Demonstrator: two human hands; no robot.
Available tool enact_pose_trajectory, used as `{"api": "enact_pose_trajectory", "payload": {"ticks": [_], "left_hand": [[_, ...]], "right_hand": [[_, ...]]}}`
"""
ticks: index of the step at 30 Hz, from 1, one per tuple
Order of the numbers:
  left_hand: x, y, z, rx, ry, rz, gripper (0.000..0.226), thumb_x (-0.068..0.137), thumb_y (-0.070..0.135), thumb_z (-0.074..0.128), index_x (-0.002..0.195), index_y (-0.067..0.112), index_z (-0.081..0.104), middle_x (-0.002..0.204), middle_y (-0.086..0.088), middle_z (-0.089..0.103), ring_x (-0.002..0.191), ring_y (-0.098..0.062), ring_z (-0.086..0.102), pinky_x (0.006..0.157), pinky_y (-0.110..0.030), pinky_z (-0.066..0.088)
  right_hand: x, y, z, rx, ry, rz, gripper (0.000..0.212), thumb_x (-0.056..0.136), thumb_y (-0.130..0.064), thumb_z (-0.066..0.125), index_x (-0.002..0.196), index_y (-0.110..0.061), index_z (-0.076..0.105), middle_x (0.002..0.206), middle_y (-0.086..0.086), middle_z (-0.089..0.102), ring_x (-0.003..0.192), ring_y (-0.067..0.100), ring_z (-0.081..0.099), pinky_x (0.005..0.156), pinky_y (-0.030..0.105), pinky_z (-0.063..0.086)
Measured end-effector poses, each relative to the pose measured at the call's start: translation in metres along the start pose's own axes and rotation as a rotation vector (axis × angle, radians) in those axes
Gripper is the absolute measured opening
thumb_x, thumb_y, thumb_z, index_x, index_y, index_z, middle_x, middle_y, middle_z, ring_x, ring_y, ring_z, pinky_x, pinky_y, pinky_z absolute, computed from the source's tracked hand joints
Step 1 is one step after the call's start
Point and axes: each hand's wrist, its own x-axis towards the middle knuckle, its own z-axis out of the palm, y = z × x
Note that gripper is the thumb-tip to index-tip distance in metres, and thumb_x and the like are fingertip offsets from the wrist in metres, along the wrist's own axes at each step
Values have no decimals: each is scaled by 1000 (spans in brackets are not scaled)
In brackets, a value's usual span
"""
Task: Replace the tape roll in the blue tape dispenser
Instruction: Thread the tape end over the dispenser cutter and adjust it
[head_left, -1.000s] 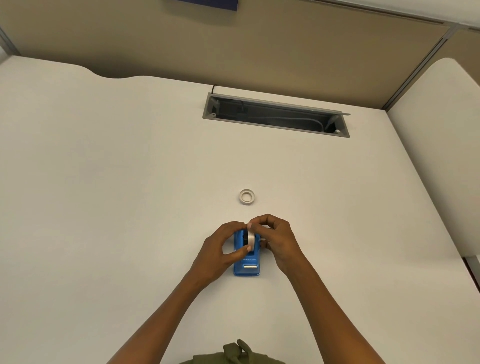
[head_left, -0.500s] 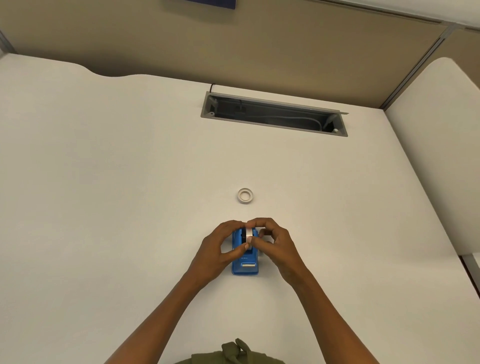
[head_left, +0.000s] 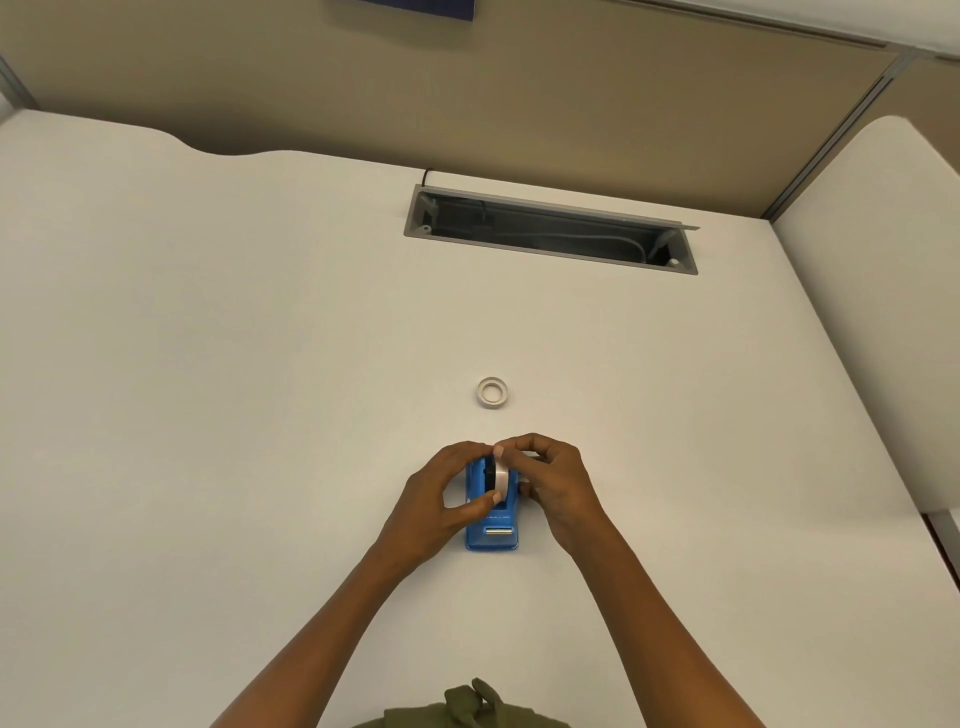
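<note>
The blue tape dispenser (head_left: 493, 530) stands on the white desk (head_left: 260, 415), its metal cutter facing me. A clear tape roll (head_left: 502, 475) stands upright on edge in the dispenser's cradle, with a black hub showing on its left side. My left hand (head_left: 441, 499) curls round the dispenser's left side, thumb tip on the roll's near edge. My right hand (head_left: 556, 483) pinches the top of the roll from the right. A small white tape ring (head_left: 492, 392) lies flat on the desk just beyond my hands.
A grey cable tray opening (head_left: 550, 234) is sunk into the desk at the back. A beige partition wall (head_left: 467, 93) rises behind the desk. A second white desk (head_left: 883, 312) adjoins on the right.
Both hands stay on the roll and dispenser. The roll sits slightly lower in the cradle, and my right fingers have shifted over its top.
</note>
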Motion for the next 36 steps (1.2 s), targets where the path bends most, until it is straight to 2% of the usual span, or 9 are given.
{"api": "enact_pose_trajectory", "payload": {"ticks": [4, 8, 11, 14, 17, 20, 30, 34, 36], "left_hand": [[0, 0, 0, 3, -1, 2, 45, 79, 34, 68, 112, 52, 43, 116, 32, 47, 109, 18, 43, 85, 3, 32], [0, 0, 0, 4, -2, -7, 41, 81, 35, 65, 111, 52, 43, 116, 32, 47, 109, 19, 42, 85, 3, 32], [0, 1, 0, -12, -2, -4, 38, 82, 35, 64, 111, 51, 44, 115, 29, 49, 108, 17, 44, 86, 2, 33], [0, 3, 0, -15, 1, 5, 37, 80, 41, 60, 110, 52, 43, 114, 30, 49, 108, 17, 44, 86, 2, 33], [0, 3, 0, -22, 6, 11, 37, 79, 41, 61, 109, 53, 43, 113, 31, 48, 108, 18, 44, 85, 3, 33], [0, 2, -1, -21, 0, 8, 39, 81, 36, 64, 109, 53, 44, 114, 32, 48, 108, 18, 44, 85, 3, 32], [1, 3, 0, -12, -9, -12, 38, 81, 34, 64, 109, 51, 44, 114, 31, 48, 107, 19, 44, 86, 2, 33], [1, 4, 0, -16, -15, -27, 40, 81, 30, 66, 110, 47, 44, 113, 31, 47, 106, 18, 45, 85, 4, 32], [1, 4, -1, -19, -15, -26, 40, 81, 31, 66, 110, 47, 44, 113, 31, 47, 106, 19, 44, 85, 4, 32]], "right_hand": [[-1, 2, -1, 1, -8, -28, 8, 82, -17, 71, 87, -10, 71, 84, 4, 70, 79, 16, 62, 72, 32, 49], [-7, 9, -7, -34, -34, -113, 18, 87, -24, 65, 97, -12, 72, 96, -1, 71, 79, 9, 62, 64, 20, 50], [-12, 15, -14, -98, -116, -182, 19, 87, -16, 64, 106, -14, 69, 106, -3, 68, 92, 10, 61, 74, 23, 52], [-11, 17, -16, -162, -145, -199, 29, 84, -7, 67, 112, -12, 64, 115, 3, 64, 103, 24, 58, 83, 25, 51], [-11, 15, -13, -147, -137, -196, 27, 82, -3, 68, 106, -12, 65, 111, 3, 66, 95, 26, 57, 81, 27, 51], [-10, 14, -10, -130, -117, -177, 24, 81, 0, 66, 103, -10, 65, 106, 2, 66, 86, 17, 54, 77, 28, 50], [-2, 13, -9, 10, -86, -82, 15, 81, -9, 71, 96, -8, 70, 95, 4, 70, 82, 16, 60, 65, 21, 50], [2, 10, -9, 24, -72, -47, 10, 80, -14, 73, 89, -11, 73, 91, 4, 73, 86, 19, 64, 72, 34, 50], [3, 9, -8, 34, -68, -33, 10, 79, -15, 74, 88, -11, 74, 89, 3, 73, 85, 19, 64, 73, 34, 50]]}}
